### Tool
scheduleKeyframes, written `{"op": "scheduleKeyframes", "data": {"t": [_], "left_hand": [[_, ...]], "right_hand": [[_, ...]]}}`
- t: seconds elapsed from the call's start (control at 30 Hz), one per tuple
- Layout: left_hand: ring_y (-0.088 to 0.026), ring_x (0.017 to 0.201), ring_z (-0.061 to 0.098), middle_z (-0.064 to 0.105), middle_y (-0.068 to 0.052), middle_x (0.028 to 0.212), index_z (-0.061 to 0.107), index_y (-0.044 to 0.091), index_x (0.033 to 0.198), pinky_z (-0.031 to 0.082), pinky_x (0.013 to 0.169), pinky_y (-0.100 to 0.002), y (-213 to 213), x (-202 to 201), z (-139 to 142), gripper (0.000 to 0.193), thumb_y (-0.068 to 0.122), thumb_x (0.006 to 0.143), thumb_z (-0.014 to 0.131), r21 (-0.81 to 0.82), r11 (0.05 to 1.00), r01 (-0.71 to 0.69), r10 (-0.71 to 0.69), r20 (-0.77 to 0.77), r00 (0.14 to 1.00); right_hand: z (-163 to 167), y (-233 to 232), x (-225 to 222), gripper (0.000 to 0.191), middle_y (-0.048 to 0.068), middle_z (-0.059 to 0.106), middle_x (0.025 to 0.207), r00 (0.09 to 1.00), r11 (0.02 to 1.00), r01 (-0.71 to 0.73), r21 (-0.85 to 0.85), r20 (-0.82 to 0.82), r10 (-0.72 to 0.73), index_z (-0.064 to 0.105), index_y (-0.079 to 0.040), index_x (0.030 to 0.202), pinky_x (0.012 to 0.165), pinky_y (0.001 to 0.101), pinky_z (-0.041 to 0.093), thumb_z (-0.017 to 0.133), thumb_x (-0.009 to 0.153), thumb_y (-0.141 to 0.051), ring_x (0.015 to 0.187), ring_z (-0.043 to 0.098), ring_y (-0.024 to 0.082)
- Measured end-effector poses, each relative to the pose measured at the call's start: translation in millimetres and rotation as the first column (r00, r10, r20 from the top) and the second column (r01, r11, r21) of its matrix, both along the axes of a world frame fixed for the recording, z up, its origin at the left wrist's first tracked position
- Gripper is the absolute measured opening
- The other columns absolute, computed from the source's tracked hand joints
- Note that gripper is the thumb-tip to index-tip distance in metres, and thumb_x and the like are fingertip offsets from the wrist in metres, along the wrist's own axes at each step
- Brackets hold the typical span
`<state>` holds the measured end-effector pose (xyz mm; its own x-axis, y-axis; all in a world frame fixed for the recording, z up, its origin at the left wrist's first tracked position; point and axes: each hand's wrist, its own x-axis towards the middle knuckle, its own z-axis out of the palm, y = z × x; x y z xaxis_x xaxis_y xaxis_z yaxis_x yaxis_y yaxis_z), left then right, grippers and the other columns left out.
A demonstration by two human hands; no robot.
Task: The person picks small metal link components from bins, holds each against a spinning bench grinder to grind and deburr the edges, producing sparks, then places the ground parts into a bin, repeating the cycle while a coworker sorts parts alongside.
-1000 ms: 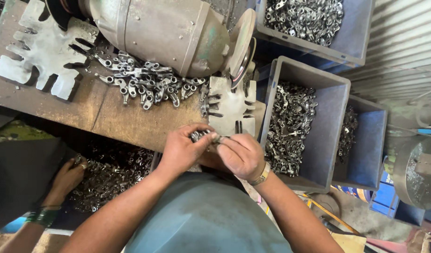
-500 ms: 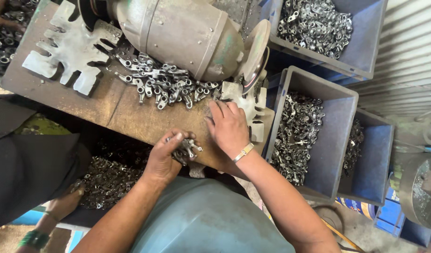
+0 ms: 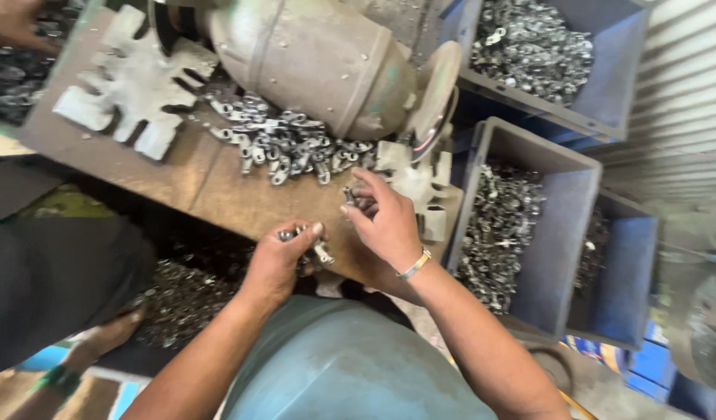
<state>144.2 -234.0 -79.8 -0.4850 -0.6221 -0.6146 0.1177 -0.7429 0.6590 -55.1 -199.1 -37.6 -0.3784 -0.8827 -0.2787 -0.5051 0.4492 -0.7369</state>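
In the head view, a small cluster of metal fittings is gripped in the left hand at the lower centre of the frame, at the near edge of the wooden bench; the fingers are curled closed around the pieces. Just right of it, one or two more fittings are pinched between thumb and fingertips of the right hand, which carries a metal bracelet at the wrist. A loose pile of the same parts is spread on the bench in the upper centre, beside a large grey motor housing. Flat slotted plates are seen at upper left and under the right hand. Blue bins full of similar parts are stacked at the right.

The fittings are judged to be small, rigid and light singly (though heavier by the handful), smooth enough to slip, and best pinched across the narrow shank rather than the rounded eye.
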Motion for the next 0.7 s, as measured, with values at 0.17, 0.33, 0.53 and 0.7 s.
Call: {"op": "scheduleKeyframes", "data": {"t": [0.17, 0.33, 0.53, 0.7], "left_hand": [[-0.006, 0.069, 0.063, 0.075, -0.002, 0.083, 0.077, 0.011, 0.113, 0.051, 0.060, -0.025, -8.9, -16.6, 16.0, 0.029, 0.018, 0.085, 0.076, -0.335, 0.925, 0.179, -0.153, 0.103, 0.983], [-0.001, 0.068, 0.062, 0.075, -0.001, 0.082, 0.079, 0.006, 0.102, 0.052, 0.058, -0.021, -13.4, -28.6, 32.1, 0.020, 0.021, 0.089, 0.076, -0.395, 0.894, 0.212, -0.174, 0.131, 0.976], [-0.006, 0.052, 0.056, 0.068, -0.001, 0.063, 0.080, 0.009, 0.106, 0.042, 0.046, -0.024, -10.8, -56.8, 37.0, 0.024, 0.025, 0.089, 0.074, -0.191, 0.918, 0.347, -0.323, 0.145, 0.935], [-0.008, 0.051, 0.056, 0.069, -0.001, 0.066, 0.078, 0.005, 0.102, 0.042, 0.046, -0.025, -3.8, -61.3, 31.7, 0.023, 0.022, 0.088, 0.077, -0.128, 0.923, 0.364, -0.338, 0.187, 0.923]], "right_hand": [[-3.0, 28.4, -4.8, 0.058, 0.012, 0.067, 0.121, 0.866, 0.904, 0.160, -0.397, 0.495, 0.064, 0.047, -0.007, 0.146, 0.093, 0.0299, 0.057, 0.070, 0.093, 0.000, 0.107, 0.067, 0.016], [4.4, 52.0, -5.1, 0.041, 0.012, 0.073, 0.118, 0.973, 0.884, 0.005, -0.468, 0.207, 0.104, 0.062, -0.006, 0.129, 0.090, 0.0313, 0.061, 0.077, 0.091, -0.009, 0.103, 0.073, 0.017], [9.1, 65.5, -29.5, 0.029, 0.007, 0.078, 0.097, 0.881, 0.889, -0.183, -0.420, -0.471, -0.042, 0.074, -0.012, 0.102, 0.077, 0.0326, 0.059, 0.090, 0.079, -0.021, 0.086, 0.075, 0.022], [-13.1, 51.7, -62.5, 0.034, 0.006, 0.077, 0.098, 0.815, 0.905, -0.076, -0.419, -0.549, -0.185, 0.071, -0.008, 0.107, 0.081, 0.0388, 0.056, 0.087, 0.082, -0.025, 0.091, 0.074, 0.026]]}}
